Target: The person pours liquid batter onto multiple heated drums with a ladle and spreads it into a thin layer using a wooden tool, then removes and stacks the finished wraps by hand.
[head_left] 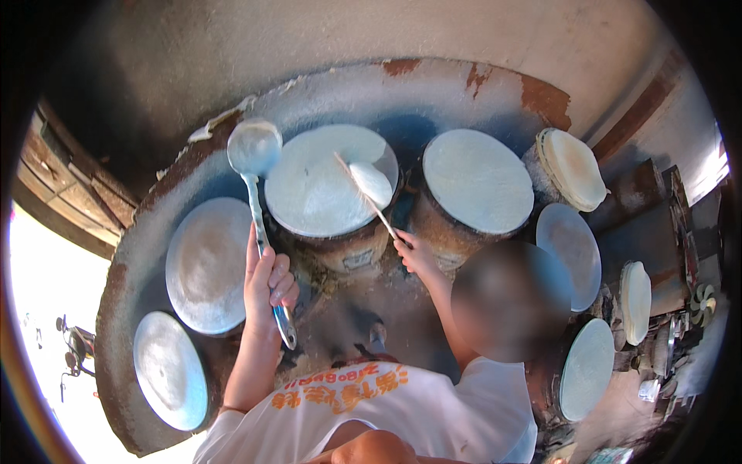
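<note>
My left hand (269,280) is closed around the handle of a metal ladle (254,148), whose round bowl is raised beside the central griddle. My right hand (416,254) grips a thin wooden stick (374,207) that slants over this round griddle (309,189). A smooth white oval patch (372,183) touches the stick; whether it is batter or a flat spreader blade I cannot tell. Pale batter seems to coat much of the griddle around it. To the right, another round griddle (478,179) bears an even pale layer.
More round griddles curve around me, including a brownish one (207,263) and a whitish one (168,371) on the left, and others (569,255) on the right. Stacks of thin round flatbreads (573,168) stand at far right. A curved, crusted counter (325,93) runs behind.
</note>
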Demonstrator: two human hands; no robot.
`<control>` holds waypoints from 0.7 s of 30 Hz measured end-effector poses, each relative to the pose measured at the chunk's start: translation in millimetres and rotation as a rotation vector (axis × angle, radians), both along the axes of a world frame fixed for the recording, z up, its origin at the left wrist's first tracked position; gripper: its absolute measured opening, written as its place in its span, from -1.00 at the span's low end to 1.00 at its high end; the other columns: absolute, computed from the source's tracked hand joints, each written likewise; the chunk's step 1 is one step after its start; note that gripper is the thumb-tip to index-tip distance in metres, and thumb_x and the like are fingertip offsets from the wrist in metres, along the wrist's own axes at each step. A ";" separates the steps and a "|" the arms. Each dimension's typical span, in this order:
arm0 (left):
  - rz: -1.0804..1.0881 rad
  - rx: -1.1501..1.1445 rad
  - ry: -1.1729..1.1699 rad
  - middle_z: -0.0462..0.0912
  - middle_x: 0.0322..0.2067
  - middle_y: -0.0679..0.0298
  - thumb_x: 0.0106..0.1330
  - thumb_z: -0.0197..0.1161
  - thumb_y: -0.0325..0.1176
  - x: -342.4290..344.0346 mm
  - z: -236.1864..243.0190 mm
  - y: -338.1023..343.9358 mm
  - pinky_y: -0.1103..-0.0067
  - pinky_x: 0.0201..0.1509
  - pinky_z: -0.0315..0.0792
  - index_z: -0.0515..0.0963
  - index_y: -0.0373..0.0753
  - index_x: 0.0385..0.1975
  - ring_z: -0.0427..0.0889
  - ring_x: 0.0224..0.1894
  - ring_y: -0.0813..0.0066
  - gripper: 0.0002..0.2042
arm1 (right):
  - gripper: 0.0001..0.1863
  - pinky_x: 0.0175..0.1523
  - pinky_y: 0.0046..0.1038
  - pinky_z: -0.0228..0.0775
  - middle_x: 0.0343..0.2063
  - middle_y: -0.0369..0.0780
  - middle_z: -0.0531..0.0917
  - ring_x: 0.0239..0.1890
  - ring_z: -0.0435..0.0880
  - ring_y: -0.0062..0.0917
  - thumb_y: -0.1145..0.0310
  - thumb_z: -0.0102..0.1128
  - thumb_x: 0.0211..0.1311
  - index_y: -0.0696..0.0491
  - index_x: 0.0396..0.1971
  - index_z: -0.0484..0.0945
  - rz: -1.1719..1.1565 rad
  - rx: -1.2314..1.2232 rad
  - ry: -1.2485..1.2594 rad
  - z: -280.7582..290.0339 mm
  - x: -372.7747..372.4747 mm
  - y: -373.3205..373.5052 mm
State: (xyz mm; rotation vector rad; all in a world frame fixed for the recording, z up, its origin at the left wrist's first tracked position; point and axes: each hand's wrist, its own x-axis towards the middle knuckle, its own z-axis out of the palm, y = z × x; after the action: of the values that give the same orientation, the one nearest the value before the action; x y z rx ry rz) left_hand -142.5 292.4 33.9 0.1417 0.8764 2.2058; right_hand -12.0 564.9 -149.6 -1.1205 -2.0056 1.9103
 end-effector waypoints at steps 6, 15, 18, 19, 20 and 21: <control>-0.060 -0.059 0.091 0.10 -0.68 0.46 0.47 -0.17 -0.34 -1.2 -4.3 55.6 0.81 -0.81 0.08 0.00 0.19 0.33 0.05 -0.82 0.79 -0.53 | -0.55 -0.10 -0.36 0.47 -0.12 -0.11 0.62 -0.18 0.64 -0.39 0.16 0.08 0.28 -0.03 0.14 0.41 0.085 0.604 0.166 -17.6 -56.7 56.6; -0.098 -0.275 0.144 0.14 -0.67 0.46 0.42 -0.11 -0.40 -13.7 -9.8 135.9 0.76 -0.71 0.13 -0.04 0.12 0.35 0.10 -0.77 0.76 -0.47 | -0.66 -0.20 -0.38 0.46 -0.28 -0.14 0.66 -0.35 0.64 -0.34 0.21 0.07 0.27 -0.04 0.02 0.51 0.149 0.463 0.024 -10.5 -9.8 122.6; -0.049 -0.288 0.065 0.15 -0.66 0.46 0.41 -0.11 -0.40 -20.4 -16.9 147.2 0.78 -0.72 0.10 0.08 0.20 0.31 0.07 -0.79 0.77 -0.51 | -0.69 -0.25 -0.19 0.42 -0.41 -0.03 0.61 -0.36 0.60 -0.15 0.26 0.05 0.24 -0.13 -0.01 0.53 0.341 0.865 -0.103 29.9 -76.6 88.8; -0.095 -0.224 0.018 0.15 -0.66 0.46 0.42 -0.11 -0.39 -27.0 -15.6 148.0 0.79 -0.74 0.09 0.09 0.20 0.30 0.07 -0.79 0.77 -0.52 | -0.69 -0.27 -0.19 0.42 -0.44 -0.03 0.60 -0.38 0.60 -0.15 0.27 0.03 0.25 -0.13 -0.01 0.52 0.326 0.891 -0.043 38.2 -70.8 82.0; -0.140 -0.173 -0.038 0.15 -0.66 0.46 0.42 -0.12 -0.38 -33.0 -14.0 144.5 0.79 -0.75 0.08 0.11 0.20 0.29 0.08 -0.79 0.78 -0.54 | -0.69 -0.29 -0.19 0.41 -0.47 -0.03 0.60 -0.39 0.59 -0.15 0.28 0.01 0.25 -0.14 0.00 0.52 0.315 0.904 0.013 45.0 -63.5 72.5; -0.198 -0.091 -0.135 0.15 -0.65 0.47 0.43 -0.12 -0.37 -38.2 -13.1 146.8 0.79 -0.76 0.07 0.13 0.20 0.28 0.08 -0.79 0.79 -0.56 | -0.69 -0.33 -0.16 0.40 -0.49 -0.04 0.60 -0.41 0.60 -0.15 0.30 -0.01 0.26 -0.10 -0.01 0.52 0.163 0.787 -0.109 59.5 -44.1 78.7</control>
State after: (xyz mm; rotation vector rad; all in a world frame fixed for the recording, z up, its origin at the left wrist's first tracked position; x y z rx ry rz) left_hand -180.7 439.2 20.8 0.0333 0.8480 1.9645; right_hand -56.1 643.6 -90.2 -0.8583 -2.5977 0.9192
